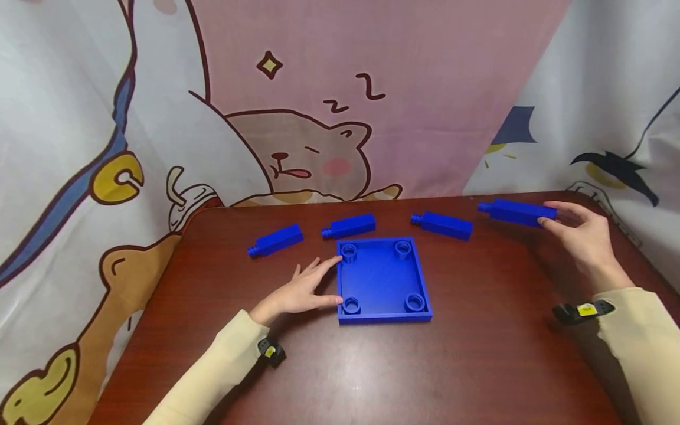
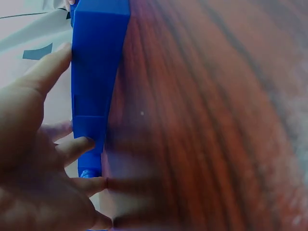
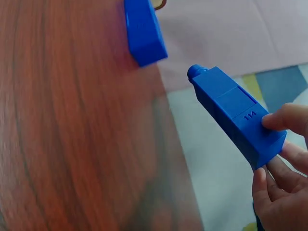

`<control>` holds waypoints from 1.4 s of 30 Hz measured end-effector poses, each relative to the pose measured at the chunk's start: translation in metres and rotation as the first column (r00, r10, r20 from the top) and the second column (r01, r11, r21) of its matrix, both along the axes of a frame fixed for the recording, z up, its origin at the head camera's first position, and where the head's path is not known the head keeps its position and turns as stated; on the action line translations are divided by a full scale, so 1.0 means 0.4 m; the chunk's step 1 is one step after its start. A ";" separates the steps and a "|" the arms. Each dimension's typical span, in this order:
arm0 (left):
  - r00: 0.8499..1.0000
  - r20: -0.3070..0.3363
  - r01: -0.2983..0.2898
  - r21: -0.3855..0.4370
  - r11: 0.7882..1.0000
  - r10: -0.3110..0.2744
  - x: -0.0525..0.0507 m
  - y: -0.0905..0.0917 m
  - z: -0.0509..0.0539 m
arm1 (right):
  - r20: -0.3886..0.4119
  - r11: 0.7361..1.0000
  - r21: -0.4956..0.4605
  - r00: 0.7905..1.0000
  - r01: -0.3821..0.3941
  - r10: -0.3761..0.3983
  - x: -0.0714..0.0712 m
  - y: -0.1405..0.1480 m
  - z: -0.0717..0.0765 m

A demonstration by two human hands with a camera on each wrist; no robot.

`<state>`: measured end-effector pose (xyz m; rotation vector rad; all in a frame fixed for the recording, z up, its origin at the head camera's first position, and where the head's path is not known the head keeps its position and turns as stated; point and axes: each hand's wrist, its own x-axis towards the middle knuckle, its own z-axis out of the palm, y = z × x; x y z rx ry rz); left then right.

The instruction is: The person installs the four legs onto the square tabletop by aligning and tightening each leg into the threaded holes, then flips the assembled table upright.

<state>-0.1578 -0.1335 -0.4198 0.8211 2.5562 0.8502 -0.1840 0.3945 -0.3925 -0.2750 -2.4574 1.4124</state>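
My right hand point(image 1: 587, 236) pinches the plain end of a blue square table leg point(image 1: 517, 212) between thumb and fingers, off the table at the right. Its threaded tip points left, and the right wrist view shows "114" marked on the leg point(image 3: 231, 108). My left hand point(image 1: 300, 294), thumb and fingers spread, touches the left side of a blue square tabletop point(image 1: 379, 277). This piece lies with its raised rim up and a round threaded socket inside each corner. In the left wrist view the fingers of the left hand point(image 2: 33, 144) rest along its blue side point(image 2: 96, 57).
Three more blue legs lie behind the tabletop: one at left point(image 1: 278, 241), one in the middle point(image 1: 352, 226), one at right point(image 1: 445, 226). Their threaded ends point left. A printed cloth point(image 1: 425, 106) hangs behind the brown table point(image 1: 478, 366) and along its sides.
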 end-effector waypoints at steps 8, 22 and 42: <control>0.999 0.042 0.010 0.002 1.000 -0.010 0.001 -0.005 -0.003 | -0.036 0.996 0.046 0.996 -0.079 0.080 0.010 -0.061 0.029; 0.996 0.084 0.016 0.106 0.994 -0.025 0.002 -0.011 -0.019 | -0.037 0.968 -0.029 0.968 -0.249 0.248 0.003 -0.157 0.027; 0.993 0.119 -0.044 0.147 0.988 0.026 -0.002 -0.006 -0.030 | -0.053 0.874 -0.025 0.873 -0.486 0.484 -0.015 -0.270 0.028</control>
